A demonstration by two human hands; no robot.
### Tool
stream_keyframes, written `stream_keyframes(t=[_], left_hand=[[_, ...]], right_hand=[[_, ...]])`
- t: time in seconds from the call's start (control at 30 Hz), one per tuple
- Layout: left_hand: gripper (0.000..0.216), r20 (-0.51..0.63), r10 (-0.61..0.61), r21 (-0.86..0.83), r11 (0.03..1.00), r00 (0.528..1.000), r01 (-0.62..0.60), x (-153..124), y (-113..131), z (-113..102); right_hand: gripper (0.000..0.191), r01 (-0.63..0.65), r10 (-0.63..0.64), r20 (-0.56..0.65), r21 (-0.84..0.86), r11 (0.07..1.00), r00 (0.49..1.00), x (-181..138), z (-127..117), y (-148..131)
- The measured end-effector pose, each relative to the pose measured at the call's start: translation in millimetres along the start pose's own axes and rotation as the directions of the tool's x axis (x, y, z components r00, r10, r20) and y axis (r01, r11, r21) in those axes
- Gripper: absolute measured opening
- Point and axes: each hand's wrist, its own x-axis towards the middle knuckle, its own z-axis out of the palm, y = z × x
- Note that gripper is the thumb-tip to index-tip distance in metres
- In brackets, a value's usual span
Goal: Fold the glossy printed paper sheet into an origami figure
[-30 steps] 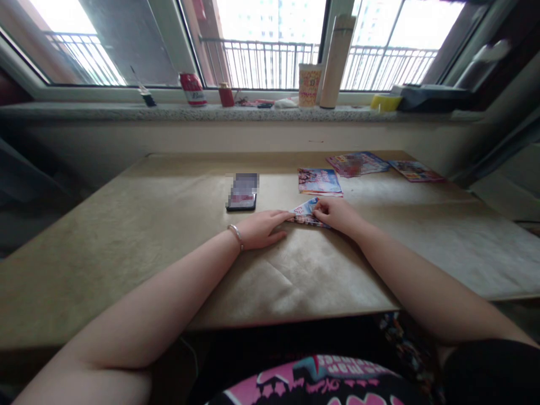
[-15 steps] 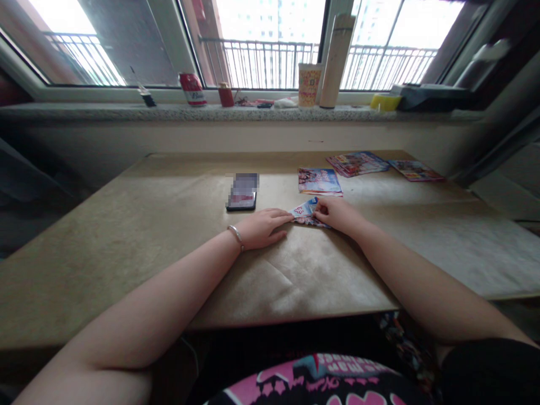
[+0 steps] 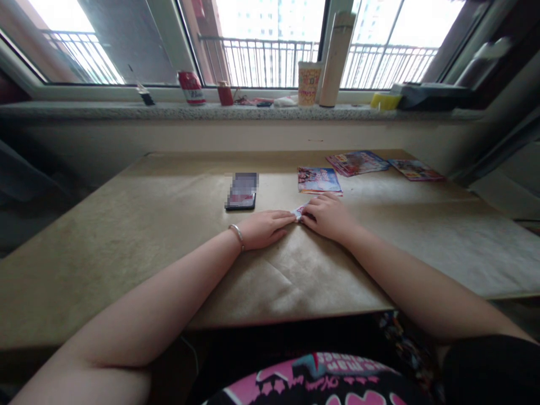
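Observation:
A folded piece of printed paper (image 3: 300, 211) lies on the table between my hands, mostly covered by my right hand. My left hand (image 3: 266, 229) rests flat with its fingers stretched out, the fingertips touching the paper's left tip. A silver bracelet (image 3: 237, 236) circles that wrist. My right hand (image 3: 329, 215) is curled over the paper, thumb and fingers pressed on it close to the left fingertips. Just beyond the right hand sits a small stack of printed leaflets (image 3: 319, 180).
A phone (image 3: 242, 191) lies left of the leaflets. Further back right are more leaflets (image 3: 358, 162) and another stack (image 3: 415, 170). The windowsill (image 3: 261, 115) holds a red can (image 3: 192, 89), a paper cup (image 3: 309, 84) and a tall cylinder (image 3: 336, 62).
My right hand has slid left along the paper towards my left fingertips and now hides most of it. The left hand has barely moved.

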Motion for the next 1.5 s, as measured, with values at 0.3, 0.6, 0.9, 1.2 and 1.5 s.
stream_keyframes(t=[0.3, 0.6, 0.9, 1.2, 1.5], left_hand=[[0.036, -0.035, 0.004, -0.009, 1.0, 0.999, -0.004, 0, 3, -6], [0.032, -0.093, -0.05, 0.112, 0.992, 0.994, 0.06, 1, 6, -4], [0.031, -0.094, -0.085, 0.168, 0.981, 0.992, 0.1, 2, 8, -4], [0.034, -0.061, 0.036, 0.006, 0.999, 0.997, -0.036, 1, 2, -5], [0.033, -0.045, -0.008, 0.06, 0.998, 0.999, 0.01, 3, 6, -5]], right_hand=[[0.02, -0.215, 0.21, 0.046, 0.237, 0.947, 0.977, 7, 20, 13], [0.019, -0.299, 0.285, 0.09, 0.335, 0.894, 0.954, 12, 28, 18], [0.022, -0.297, 0.277, 0.107, 0.29, 0.91, 0.955, 12, 23, 16], [0.027, -0.206, 0.206, 0.007, -0.029, 0.978, 0.979, -2, 2, 18], [0.028, -0.136, 0.132, 0.043, 0.115, 0.984, 0.99, 8, 11, 5]])
